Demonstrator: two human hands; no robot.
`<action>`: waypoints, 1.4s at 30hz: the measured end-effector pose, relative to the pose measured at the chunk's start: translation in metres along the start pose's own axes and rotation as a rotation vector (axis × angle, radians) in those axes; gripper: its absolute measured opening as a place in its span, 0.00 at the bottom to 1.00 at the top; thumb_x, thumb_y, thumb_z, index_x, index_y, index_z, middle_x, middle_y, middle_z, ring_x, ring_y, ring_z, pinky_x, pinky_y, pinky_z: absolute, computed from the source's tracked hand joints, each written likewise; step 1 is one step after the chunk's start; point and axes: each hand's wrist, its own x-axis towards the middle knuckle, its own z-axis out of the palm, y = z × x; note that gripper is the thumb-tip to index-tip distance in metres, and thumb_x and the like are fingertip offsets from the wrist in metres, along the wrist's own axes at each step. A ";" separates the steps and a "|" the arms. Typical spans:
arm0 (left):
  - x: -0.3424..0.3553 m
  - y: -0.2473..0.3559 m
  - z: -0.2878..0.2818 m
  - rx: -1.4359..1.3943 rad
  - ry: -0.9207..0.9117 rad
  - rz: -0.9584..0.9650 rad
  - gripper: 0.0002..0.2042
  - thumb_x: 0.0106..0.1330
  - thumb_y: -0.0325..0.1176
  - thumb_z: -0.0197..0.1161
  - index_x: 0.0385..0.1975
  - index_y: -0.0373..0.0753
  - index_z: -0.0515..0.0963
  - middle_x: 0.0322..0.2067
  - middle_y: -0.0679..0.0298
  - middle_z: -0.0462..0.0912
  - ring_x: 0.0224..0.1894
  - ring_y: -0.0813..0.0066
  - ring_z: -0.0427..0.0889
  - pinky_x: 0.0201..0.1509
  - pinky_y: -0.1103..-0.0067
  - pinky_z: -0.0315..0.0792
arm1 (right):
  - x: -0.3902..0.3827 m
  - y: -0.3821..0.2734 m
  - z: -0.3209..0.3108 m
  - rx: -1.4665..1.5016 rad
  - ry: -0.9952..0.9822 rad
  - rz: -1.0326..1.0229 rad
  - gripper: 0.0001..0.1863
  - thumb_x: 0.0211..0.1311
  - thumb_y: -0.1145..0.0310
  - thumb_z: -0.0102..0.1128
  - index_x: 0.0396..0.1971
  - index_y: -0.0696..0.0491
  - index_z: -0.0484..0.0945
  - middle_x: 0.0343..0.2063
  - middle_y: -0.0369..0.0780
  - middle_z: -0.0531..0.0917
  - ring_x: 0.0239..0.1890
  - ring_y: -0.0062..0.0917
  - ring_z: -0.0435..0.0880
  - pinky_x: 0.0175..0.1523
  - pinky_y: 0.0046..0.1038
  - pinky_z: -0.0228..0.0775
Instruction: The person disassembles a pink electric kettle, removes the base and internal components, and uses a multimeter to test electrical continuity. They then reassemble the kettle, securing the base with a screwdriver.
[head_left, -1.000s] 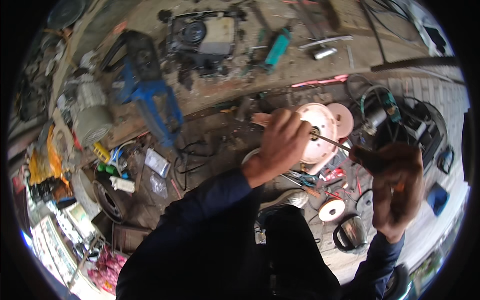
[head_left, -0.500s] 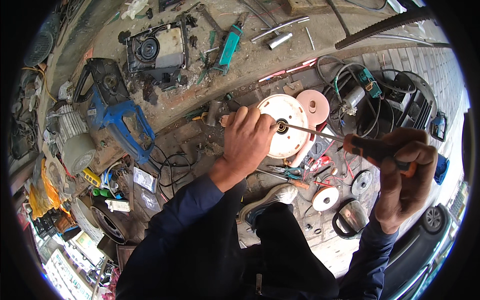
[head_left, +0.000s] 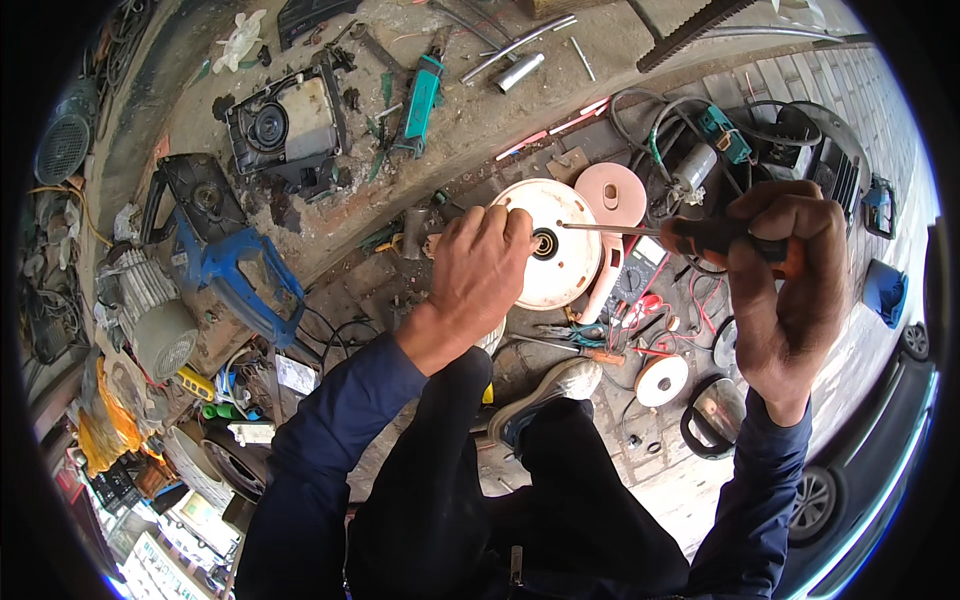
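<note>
My left hand (head_left: 470, 265) is wrapped round the left edge of what looks like an upturned electric kettle (head_left: 565, 275); its round cream base faces me. A dark round connector with brass-coloured rings (head_left: 543, 243) sits in the middle of that base. My right hand (head_left: 795, 290) grips the orange-and-black handle of a long screwdriver (head_left: 690, 238). The shaft points left, its tip over the base just above and right of the connector; whether it touches, I cannot tell. Beyond the base lies a pink round part with an oval hole (head_left: 612, 190).
Below the kettle lie a second screwdriver (head_left: 600, 354), pliers (head_left: 575, 332), a multimeter (head_left: 640, 268) and a white disc (head_left: 662, 380). A blue tool housing (head_left: 235, 275) lies left. On the ledge are a green power tool (head_left: 420, 100) and a metal socket (head_left: 520, 73). Cables crowd the right.
The screwdriver tip has moved off the central connector to a spot above it on the base. My left hand still holds the kettle. The whole view has shifted slightly.
</note>
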 end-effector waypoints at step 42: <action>-0.015 -0.001 0.009 -0.016 0.142 0.015 0.13 0.69 0.39 0.70 0.34 0.42 0.71 0.32 0.59 0.76 0.35 0.59 0.78 0.38 0.63 0.75 | 0.047 -0.020 0.010 -0.360 -0.415 -0.422 0.10 0.58 0.80 0.69 0.38 0.59 0.77 0.34 0.42 0.80 0.37 0.37 0.83 0.41 0.35 0.76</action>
